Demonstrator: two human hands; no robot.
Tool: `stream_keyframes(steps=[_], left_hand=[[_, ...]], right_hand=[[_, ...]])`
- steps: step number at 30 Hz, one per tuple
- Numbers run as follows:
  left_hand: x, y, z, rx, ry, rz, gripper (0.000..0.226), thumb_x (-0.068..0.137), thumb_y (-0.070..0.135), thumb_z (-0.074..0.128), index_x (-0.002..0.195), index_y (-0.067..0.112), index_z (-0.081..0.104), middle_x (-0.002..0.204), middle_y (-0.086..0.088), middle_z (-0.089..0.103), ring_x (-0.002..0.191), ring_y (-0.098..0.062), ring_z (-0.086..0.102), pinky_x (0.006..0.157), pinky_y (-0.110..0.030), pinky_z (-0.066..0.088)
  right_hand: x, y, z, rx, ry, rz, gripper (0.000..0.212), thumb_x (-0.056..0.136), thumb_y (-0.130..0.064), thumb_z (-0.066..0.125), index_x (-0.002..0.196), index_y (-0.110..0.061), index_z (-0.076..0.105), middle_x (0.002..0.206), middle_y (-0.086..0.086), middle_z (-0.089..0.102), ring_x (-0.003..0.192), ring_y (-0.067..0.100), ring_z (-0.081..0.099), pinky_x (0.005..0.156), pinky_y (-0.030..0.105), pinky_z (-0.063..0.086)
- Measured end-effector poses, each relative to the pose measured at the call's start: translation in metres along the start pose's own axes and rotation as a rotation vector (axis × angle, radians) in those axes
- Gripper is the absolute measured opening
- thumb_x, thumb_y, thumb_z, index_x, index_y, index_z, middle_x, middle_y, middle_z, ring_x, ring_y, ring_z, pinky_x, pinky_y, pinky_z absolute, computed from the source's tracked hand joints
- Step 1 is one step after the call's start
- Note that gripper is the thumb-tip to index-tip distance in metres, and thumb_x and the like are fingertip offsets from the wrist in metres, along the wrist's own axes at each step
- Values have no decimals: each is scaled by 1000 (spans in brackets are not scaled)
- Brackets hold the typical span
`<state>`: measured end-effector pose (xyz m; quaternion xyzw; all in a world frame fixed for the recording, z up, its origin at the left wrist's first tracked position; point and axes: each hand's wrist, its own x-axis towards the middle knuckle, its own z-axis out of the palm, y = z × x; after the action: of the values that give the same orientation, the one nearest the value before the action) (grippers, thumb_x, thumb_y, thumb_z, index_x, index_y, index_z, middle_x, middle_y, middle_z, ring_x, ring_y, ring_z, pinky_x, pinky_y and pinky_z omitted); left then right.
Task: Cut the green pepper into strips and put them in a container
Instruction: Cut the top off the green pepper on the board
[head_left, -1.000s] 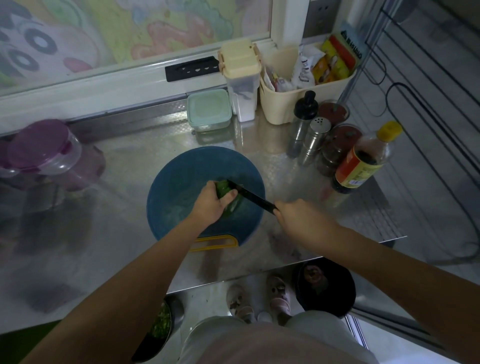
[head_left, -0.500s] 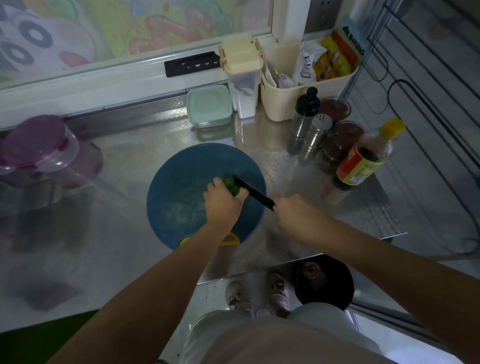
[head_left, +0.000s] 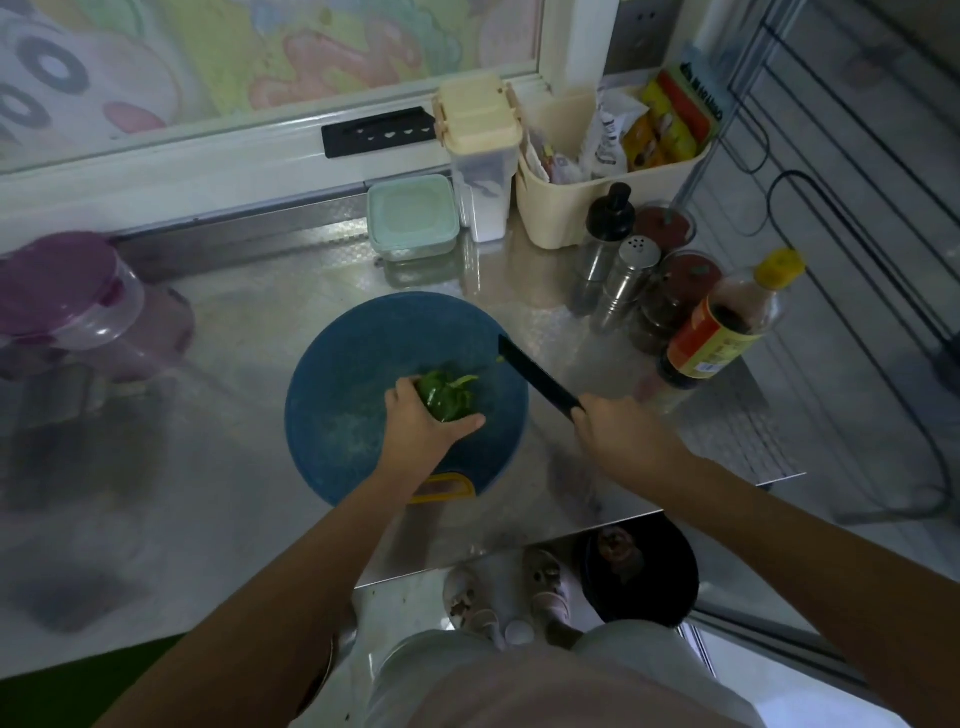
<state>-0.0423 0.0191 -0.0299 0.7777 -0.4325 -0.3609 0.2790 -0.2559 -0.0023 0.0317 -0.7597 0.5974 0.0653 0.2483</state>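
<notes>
On the round blue board (head_left: 353, 374), at the middle of the steel surface (head_left: 260, 322), green pepper (head_left: 447, 397) partly cut, held down by the left hand (head_left: 421, 421) with fingers curled over its left part and thumb along its near side. Just right of it, apart from the pepper, black knife (head_left: 535, 376) over the board's right edge, blade pointing far-left, handle clamped in the fingers of the right hand (head_left: 623, 431). Farther back, near the window frame, mint-lidded container (head_left: 413, 215), closed.

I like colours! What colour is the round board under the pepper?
The board is blue, seen best in the head view.
</notes>
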Motion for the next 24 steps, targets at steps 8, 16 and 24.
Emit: stream_keyframes(steps=[8, 16, 24], left_hand=[[-2, -14, -13, 7, -108, 127, 66, 65, 26, 85, 119, 25, 47, 119, 1, 47, 102, -10, 48, 89, -23, 39], [4, -19, -28, -51, -218, 142, 66, 63, 22, 86, 116, 32, 48, 118, 6, 53, 110, -11, 51, 98, -29, 42], [11, -20, -29, -32, -227, 83, 66, 64, 36, 84, 119, 33, 47, 125, -1, 52, 114, -16, 52, 103, -40, 43]], right_hand=[[-3, 2, 17, 64, -43, -49, 29, 102, -29, 31, 99, -10, 52, 76, 4, 52, 67, 23, 48, 62, 30, 35], [-12, 11, 16, 81, -80, -90, 26, 102, -30, 31, 96, -13, 50, 68, 4, 53, 59, 21, 50, 52, 30, 37], [-29, 9, 17, -94, -60, -187, 31, 102, -35, 25, 108, -15, 49, 63, 0, 43, 51, 14, 40, 44, 18, 19]])
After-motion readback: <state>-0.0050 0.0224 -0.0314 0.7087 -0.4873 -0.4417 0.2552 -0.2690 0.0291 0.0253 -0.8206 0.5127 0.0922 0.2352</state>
